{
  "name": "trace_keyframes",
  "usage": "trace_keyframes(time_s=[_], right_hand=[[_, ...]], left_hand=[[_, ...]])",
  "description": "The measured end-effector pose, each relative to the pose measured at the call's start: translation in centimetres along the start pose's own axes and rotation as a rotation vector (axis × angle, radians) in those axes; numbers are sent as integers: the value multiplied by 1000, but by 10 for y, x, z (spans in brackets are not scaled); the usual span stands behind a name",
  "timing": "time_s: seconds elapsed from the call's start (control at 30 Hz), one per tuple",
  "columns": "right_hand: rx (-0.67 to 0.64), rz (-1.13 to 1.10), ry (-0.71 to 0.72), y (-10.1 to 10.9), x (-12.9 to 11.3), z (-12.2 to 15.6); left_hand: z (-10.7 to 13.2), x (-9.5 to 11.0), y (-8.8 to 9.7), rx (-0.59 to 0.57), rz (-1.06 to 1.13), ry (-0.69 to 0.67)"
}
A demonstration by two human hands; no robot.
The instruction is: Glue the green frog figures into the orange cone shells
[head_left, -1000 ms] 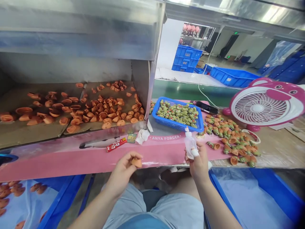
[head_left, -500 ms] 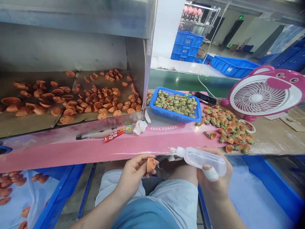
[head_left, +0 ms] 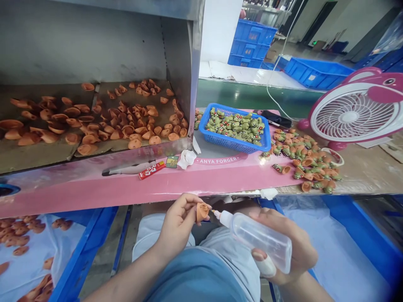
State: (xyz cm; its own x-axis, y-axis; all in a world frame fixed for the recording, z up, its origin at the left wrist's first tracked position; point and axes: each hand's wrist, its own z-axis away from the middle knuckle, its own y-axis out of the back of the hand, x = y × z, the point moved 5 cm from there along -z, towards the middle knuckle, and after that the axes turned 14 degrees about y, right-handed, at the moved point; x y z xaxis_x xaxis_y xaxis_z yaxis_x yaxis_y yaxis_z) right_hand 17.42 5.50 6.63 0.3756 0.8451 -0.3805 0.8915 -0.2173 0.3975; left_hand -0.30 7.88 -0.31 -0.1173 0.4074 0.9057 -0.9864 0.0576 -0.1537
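Note:
Pinched in the fingers of my left hand (head_left: 180, 222) is a small orange cup-shaped piece (head_left: 202, 212), held above my lap. My right hand (head_left: 283, 241) is wrapped round a clear squeeze bottle (head_left: 261, 239) with a white cap and a thin needle tip. The bottle lies tilted, its tip pointing up and left at the orange piece. The tip is at the piece's right edge; whether it touches I cannot tell. White wrapping covers my right thumb. A blue basket (head_left: 234, 145) of small green figures (head_left: 234, 126) stands on the pink mat (head_left: 176, 184) beyond my hands.
Many orange pieces lie in a metal booth (head_left: 197, 84) at left. Joined green-and-orange pieces (head_left: 310, 161) are piled at right, before a pink fan (head_left: 352, 115). Blue crates (head_left: 94, 235) flank my legs. A red packet (head_left: 152, 170) and crumpled tissue (head_left: 187, 159) lie on the mat.
My right hand has brought the bottle left and down, tilting it so its tip now meets the orange piece's edge. My left hand keeps hold of the piece. The view has shifted slightly.

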Motion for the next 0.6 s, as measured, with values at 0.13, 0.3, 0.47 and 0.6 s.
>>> trace_keyframes(time_s=[0.13, 0.3, 0.47, 0.6], right_hand=[[-5, -9, 11, -2, 1, 0], [-17, 34, 0, -5, 1, -1], [-32, 22, 9, -6, 0, -2], [-64, 23, 22, -7, -1, -1]], left_hand=[[0, 1, 0, 6, -22, -10], [0, -1, 2, 15, -15, -18], [-2, -1, 4, 26, 2, -10], [-2, 2, 5, 54, 12, -8]])
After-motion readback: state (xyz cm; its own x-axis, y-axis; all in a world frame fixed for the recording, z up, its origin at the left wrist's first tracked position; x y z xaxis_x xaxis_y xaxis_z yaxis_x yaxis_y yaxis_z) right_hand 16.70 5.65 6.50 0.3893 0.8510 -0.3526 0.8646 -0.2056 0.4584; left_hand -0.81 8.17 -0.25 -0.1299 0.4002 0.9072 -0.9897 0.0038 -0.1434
